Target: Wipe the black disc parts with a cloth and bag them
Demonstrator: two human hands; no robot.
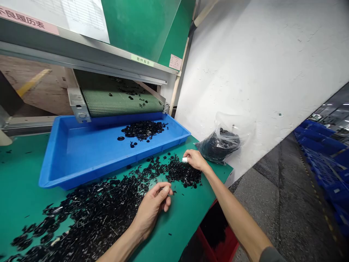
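Note:
My left hand (154, 203) is just above the front edge of a long spread of small black plastic parts (103, 207). Its fingers are curled and the thumb presses against the index finger; anything between them is too small to name. Farther right, my right hand (194, 159) reaches down to a denser heap of small round black parts (182, 173). Its fingers are bent together with the tips mostly hidden. Something white (184, 159) shows at a fingertip, perhaps a wrap or cover.
A blue tray (81, 160) with black parts stands behind the spread, under the end of a green conveyor belt (117, 102). A clear bag of black parts (220, 143) leans against the white wall. Below the green table's right edge is a red bin (231, 242).

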